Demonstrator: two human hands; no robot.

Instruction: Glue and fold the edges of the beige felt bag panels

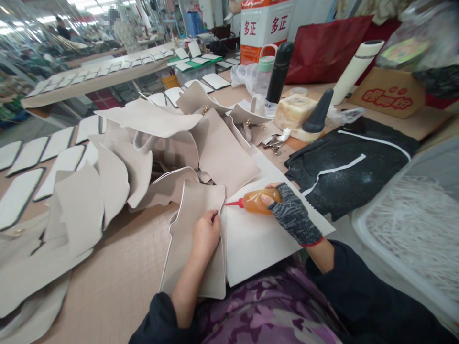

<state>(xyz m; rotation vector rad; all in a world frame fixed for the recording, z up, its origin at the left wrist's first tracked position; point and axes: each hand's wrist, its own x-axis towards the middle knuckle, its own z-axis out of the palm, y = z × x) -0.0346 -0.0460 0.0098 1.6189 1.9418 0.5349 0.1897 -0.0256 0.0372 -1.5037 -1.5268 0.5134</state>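
My right hand [292, 210], in a dark grey fingerless glove with a red cuff, grips a squeeze glue bottle [256, 201] of amber liquid. Its thin red nozzle [234, 203] points left, at the edge of a beige leather-like panel [193, 267]. Bare and curled, my left hand [207, 233] pinches that panel's right edge just below the nozzle tip. Whether the tip touches the edge I cannot tell. Under the bottle lies a white board [251, 253], partly overlapped by the panel.
More beige panels [114, 172] are heaped to the left and ahead. Rows of white pieces [25, 191] lie beyond. A black bottle [279, 71], a yellowish block [294, 111] and a dark cone [319, 112] stand ahead right. Black cloth [351, 167] and a bin [369, 239] of white strips lie right.
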